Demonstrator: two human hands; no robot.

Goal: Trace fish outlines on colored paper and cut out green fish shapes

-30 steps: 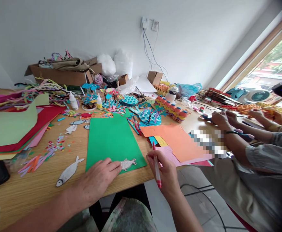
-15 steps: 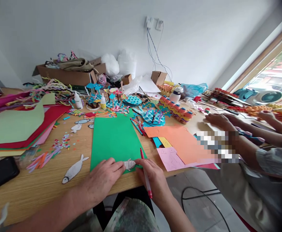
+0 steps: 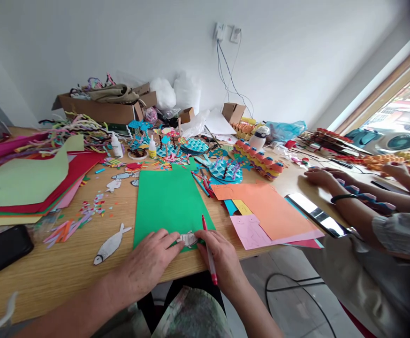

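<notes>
A sheet of green paper (image 3: 166, 202) lies on the wooden table at its front edge. Near the sheet's lower edge is a small grey-white paper fish cutout (image 3: 188, 239) with dark markings. My left hand (image 3: 157, 256) presses the fish's left end down, its fingers closed together. At the other end, my right hand (image 3: 222, 258) touches the fish with its fingertips while gripping a red pen (image 3: 210, 256), which slants upright between thumb and fingers. A larger fish cutout (image 3: 110, 245) lies flat on the wood left of the green sheet.
Stacked coloured paper (image 3: 32, 178) and a black phone (image 3: 6, 251) lie at left. Right of the green sheet are orange paper (image 3: 271, 206) and another phone (image 3: 315, 213). Glue bottles (image 3: 152, 148) and blue crafts (image 3: 224, 170) stand behind. A co-worker's arms (image 3: 353, 202) rest at right.
The view has shifted slightly, so most things appear a little further right. Both hands stay at the small fish on the green paper, with the pen still in my right hand.
</notes>
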